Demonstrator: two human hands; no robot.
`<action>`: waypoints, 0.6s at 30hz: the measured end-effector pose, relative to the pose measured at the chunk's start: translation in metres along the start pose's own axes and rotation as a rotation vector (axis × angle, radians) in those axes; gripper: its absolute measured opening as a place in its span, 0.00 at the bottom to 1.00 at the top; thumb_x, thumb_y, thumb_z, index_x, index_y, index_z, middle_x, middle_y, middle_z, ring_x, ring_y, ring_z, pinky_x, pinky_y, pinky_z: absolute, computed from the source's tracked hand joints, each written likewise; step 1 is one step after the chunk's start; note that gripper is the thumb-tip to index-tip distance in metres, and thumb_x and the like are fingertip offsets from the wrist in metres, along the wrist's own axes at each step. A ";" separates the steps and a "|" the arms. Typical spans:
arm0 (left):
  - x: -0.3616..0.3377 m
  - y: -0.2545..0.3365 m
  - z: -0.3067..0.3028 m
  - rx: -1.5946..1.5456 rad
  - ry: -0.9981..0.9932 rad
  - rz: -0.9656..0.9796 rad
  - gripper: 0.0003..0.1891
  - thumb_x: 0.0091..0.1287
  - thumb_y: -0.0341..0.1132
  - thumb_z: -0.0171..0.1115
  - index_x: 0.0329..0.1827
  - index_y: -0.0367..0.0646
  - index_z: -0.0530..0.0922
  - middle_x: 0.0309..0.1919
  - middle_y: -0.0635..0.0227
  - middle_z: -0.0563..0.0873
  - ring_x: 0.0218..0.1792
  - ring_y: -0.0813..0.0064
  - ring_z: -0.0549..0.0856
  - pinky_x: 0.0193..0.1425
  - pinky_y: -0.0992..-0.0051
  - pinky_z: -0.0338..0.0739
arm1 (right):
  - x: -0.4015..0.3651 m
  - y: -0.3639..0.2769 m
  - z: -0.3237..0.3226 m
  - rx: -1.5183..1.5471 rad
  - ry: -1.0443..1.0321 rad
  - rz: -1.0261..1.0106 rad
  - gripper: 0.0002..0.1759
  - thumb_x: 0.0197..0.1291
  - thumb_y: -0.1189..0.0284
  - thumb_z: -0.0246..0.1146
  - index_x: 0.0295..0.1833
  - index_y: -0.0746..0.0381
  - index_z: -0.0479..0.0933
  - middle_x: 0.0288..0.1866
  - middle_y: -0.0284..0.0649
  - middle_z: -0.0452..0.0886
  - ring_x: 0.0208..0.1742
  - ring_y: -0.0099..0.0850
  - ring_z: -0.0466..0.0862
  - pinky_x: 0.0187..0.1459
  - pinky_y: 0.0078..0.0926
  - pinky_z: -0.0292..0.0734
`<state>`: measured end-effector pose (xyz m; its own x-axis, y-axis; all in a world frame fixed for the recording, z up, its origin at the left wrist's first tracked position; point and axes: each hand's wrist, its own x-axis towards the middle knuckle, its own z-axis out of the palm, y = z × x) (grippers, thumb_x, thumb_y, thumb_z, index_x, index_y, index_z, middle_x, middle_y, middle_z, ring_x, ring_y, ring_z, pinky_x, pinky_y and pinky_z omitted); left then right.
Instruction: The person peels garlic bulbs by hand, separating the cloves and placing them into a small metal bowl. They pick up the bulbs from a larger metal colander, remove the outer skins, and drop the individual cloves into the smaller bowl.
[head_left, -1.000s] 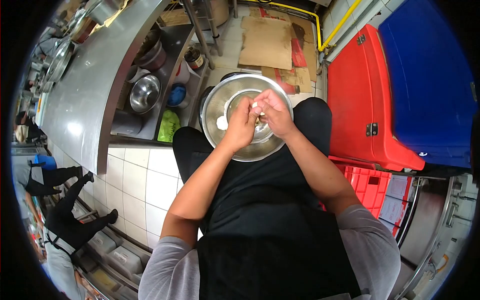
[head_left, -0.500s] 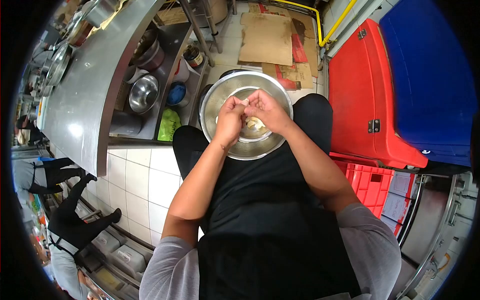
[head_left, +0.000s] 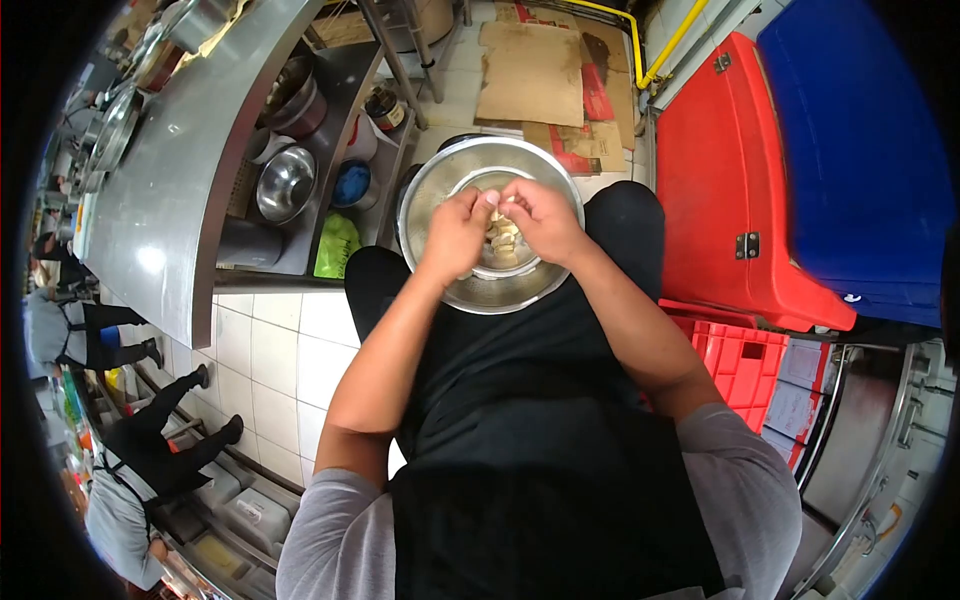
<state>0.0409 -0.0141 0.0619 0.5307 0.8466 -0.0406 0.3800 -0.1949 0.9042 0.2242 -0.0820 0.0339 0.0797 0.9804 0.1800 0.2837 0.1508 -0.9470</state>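
Observation:
A large steel bowl (head_left: 430,205) rests on my lap between my knees. Pale pieces of food (head_left: 500,240) lie in its bottom. My left hand (head_left: 455,235) and my right hand (head_left: 540,215) meet over the bowl, fingertips pinched together on one small pale piece (head_left: 497,201). I cannot tell what the food is. My black apron (head_left: 540,440) fills the lower middle of the view.
A steel counter (head_left: 170,180) runs along the left, with bowls and containers on the shelf (head_left: 300,180) beneath it. A red bin (head_left: 740,180) and a blue bin (head_left: 860,150) stand at the right. Cardboard (head_left: 535,75) covers the floor ahead. Other people stand at far left.
My hands have shifted slightly while working the small piece over the bowl. The people at far left have moved.

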 end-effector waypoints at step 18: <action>-0.033 -0.022 -0.046 0.454 0.089 -0.153 0.21 0.74 0.47 0.69 0.44 0.32 0.85 0.36 0.38 0.90 0.43 0.36 0.91 0.50 0.47 0.84 | -0.001 -0.029 -0.006 -0.546 0.192 -0.089 0.24 0.62 0.80 0.72 0.64 0.64 0.81 0.59 0.57 0.85 0.57 0.57 0.87 0.59 0.47 0.82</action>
<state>-0.0199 -0.0146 0.0627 0.3836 0.9176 -0.1042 0.7512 -0.2444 0.6132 0.2212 -0.0885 0.0623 0.1899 0.9190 0.3456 0.7443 0.0948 -0.6611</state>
